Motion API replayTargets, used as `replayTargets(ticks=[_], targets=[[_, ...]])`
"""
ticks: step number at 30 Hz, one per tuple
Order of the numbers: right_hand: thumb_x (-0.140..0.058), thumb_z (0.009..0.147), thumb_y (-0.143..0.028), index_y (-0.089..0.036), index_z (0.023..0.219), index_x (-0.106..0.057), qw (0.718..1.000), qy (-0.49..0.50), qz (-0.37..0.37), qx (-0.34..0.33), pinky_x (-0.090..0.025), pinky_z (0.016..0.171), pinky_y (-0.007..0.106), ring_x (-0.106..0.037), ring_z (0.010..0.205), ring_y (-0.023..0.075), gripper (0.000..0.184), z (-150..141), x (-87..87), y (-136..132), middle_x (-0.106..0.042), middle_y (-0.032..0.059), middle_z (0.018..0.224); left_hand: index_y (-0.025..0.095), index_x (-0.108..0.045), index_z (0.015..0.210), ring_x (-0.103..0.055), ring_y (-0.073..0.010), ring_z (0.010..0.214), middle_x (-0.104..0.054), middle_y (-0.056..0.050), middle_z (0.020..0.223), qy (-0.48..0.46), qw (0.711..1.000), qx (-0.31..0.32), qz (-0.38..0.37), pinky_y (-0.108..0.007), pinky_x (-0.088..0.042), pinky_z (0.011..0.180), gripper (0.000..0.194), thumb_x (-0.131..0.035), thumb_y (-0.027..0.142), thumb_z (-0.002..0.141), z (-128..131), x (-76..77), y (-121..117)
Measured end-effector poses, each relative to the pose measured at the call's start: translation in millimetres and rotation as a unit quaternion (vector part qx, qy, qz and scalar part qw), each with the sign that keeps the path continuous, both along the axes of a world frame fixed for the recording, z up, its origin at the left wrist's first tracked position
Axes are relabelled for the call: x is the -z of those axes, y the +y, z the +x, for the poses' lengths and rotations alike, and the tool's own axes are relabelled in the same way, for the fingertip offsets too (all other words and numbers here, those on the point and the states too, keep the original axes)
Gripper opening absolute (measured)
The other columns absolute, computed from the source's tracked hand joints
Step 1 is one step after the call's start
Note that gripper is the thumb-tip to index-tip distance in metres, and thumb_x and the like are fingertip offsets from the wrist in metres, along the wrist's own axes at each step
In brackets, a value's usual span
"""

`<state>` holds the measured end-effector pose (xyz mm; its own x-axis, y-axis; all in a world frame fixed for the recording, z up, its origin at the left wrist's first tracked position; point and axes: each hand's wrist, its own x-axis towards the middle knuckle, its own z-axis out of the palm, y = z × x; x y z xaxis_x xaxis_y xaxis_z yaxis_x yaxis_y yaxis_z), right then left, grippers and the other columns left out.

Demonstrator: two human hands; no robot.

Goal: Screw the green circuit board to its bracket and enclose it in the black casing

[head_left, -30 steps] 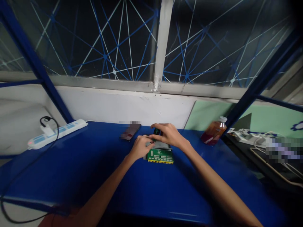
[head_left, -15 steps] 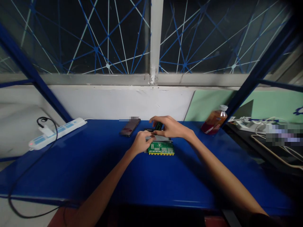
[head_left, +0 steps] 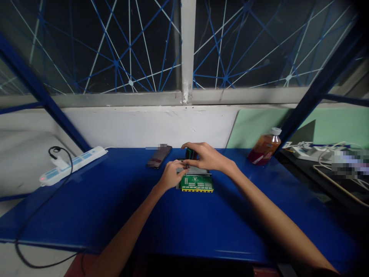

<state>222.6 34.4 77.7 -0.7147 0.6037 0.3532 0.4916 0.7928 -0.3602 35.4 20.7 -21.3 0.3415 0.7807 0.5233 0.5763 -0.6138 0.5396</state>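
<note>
A green circuit board [head_left: 198, 182] with a yellow strip along its near edge lies in the middle of the blue table, beside a grey metal plate [head_left: 201, 171]. My left hand [head_left: 172, 175] is at the plate's left end, its thumb and fingertips pinched together around something too small to make out. Over the back of the plate arches my right hand [head_left: 210, 157], its fingers curled around a dark rounded object with green accents [head_left: 190, 153]. The fingertips of both hands meet near the plate's left side, and my fingers partly hide that spot.
A phone [head_left: 159, 156] lies behind my left hand. At the left is a white power strip [head_left: 83, 161] with a black cable [head_left: 43, 207] trailing over the table edge. A drink bottle [head_left: 264, 148] stands tilted at the back right, near cables and a dark surface.
My right hand and the dark object have shifted slightly left relative to the board. My left hand stays at the plate. The whole view has moved a little.
</note>
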Motion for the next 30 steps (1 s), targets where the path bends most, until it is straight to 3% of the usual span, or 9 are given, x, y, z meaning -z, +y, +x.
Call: replayTargets(ticks=[8, 12, 16, 23, 26, 30], targets=[[-0.049, 0.082, -0.024, -0.017, 0.116, -0.051, 1.000, 0.011, -0.006, -0.024, -0.038, 0.073, 0.031, -0.056, 0.085, 0.0191, 0.035, 5, -0.9, 2, -0.064, 0.0087, 0.104, 0.018, -0.072, 0.085, -0.066, -0.0200, 0.089, -0.073, -0.005, 0.089, -0.035, 0.998, 0.033, -0.048, -0.031, -0.049, 0.083, 0.010, -0.064, 0.017, 0.081, 0, 1.4, 1], [-0.051, 0.086, -0.035, -0.018, 0.116, -0.052, 1.000, -0.001, 0.015, 0.006, -0.036, 0.066, 0.031, -0.056, 0.077, 0.0187, 0.034, 4, 2.5, 4, -0.066, 0.0090, 0.097, 0.018, -0.072, 0.083, -0.065, -0.0207, 0.088, -0.072, -0.005, 0.089, -0.027, 0.999, 0.026, -0.022, -0.033, -0.049, 0.083, 0.007, -0.067, 0.023, 0.080, -3, -1.0, 1], [-0.046, 0.088, -0.051, -0.017, 0.113, -0.055, 0.996, -0.032, 0.061, 0.054, -0.031, 0.059, 0.031, -0.054, 0.066, 0.0186, 0.043, 1, 7.5, 5, -0.065, 0.0078, 0.078, 0.019, -0.072, 0.078, -0.065, -0.0197, 0.087, -0.072, -0.004, 0.084, -0.031, 0.999, 0.026, -0.014, -0.032, -0.049, 0.083, 0.005, -0.070, 0.024, 0.078, -5, -2.4, 1], [-0.045, 0.088, -0.054, -0.016, 0.118, -0.052, 0.996, -0.035, 0.053, 0.060, -0.027, 0.054, 0.030, -0.045, 0.052, 0.0150, 0.050, 0, 6.5, 2, -0.055, 0.0019, 0.059, 0.019, -0.072, 0.077, -0.067, -0.0194, 0.083, -0.073, -0.004, 0.083, -0.038, 0.999, 0.021, -0.027, -0.031, -0.051, 0.080, 0.005, -0.068, 0.022, 0.079, -2, -0.1, 1], [-0.051, 0.085, -0.047, -0.017, 0.123, -0.048, 0.998, -0.029, 0.030, 0.046, -0.030, 0.056, 0.030, -0.048, 0.057, 0.0160, 0.048, 2, 2.9, 0, -0.059, 0.0027, 0.065, 0.018, -0.073, 0.079, -0.067, -0.0201, 0.087, -0.073, -0.004, 0.085, -0.033, 0.999, 0.029, -0.029, -0.032, -0.050, 0.083, 0.007, -0.066, 0.020, 0.080, -1, -1.6, 0], [-0.050, 0.082, -0.033, -0.019, 0.120, -0.048, 1.000, -0.011, 0.014, 0.014, -0.034, 0.063, 0.031, -0.054, 0.070, 0.0177, 0.040, 4, -0.9, -1, -0.065, 0.0072, 0.090, 0.019, -0.072, 0.081, -0.066, -0.0199, 0.088, -0.073, -0.004, 0.087, -0.028, 0.998, 0.044, -0.033, -0.031, -0.050, 0.082, 0.009, -0.064, 0.017, 0.081, -3, -5.0, -1]])
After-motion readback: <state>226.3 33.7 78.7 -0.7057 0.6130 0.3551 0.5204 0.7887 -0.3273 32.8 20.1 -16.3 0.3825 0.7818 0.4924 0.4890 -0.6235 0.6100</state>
